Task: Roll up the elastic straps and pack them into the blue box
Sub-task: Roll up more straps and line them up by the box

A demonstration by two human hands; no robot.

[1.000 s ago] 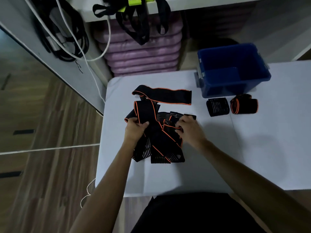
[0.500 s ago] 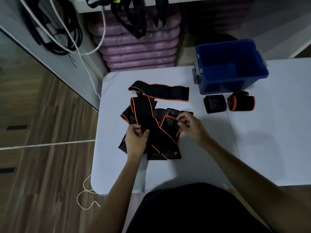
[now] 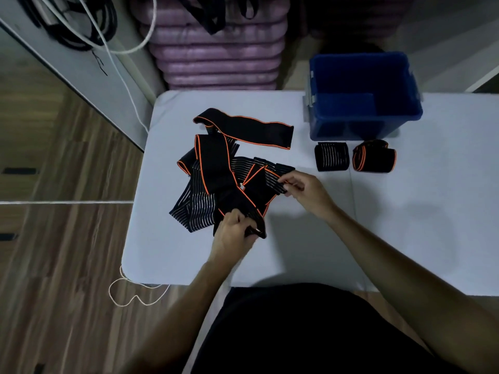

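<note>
A tangle of black elastic straps (image 3: 213, 182) with orange edges lies on the white table (image 3: 310, 238). One strap (image 3: 251, 128) lies stretched flat behind the heap. My left hand (image 3: 232, 236) grips the near end of a strap at the heap's front edge. My right hand (image 3: 302, 190) pinches a striped strap end at the heap's right side. Two rolled straps stand in front of the blue box (image 3: 361, 93): a striped roll (image 3: 331, 156) and an orange-edged roll (image 3: 374, 155). The box's inside looks empty.
A stack of purple mats (image 3: 216, 49) stands behind the table. Black straps and white cables (image 3: 89, 25) hang at the back left. Wooden floor lies to the left, with a loop of white cord (image 3: 127, 295) below the table's near left corner.
My left hand has moved toward me from the heap's middle to its near edge and now grips a strap end. My right hand has shifted right while pinching a strap end.
</note>
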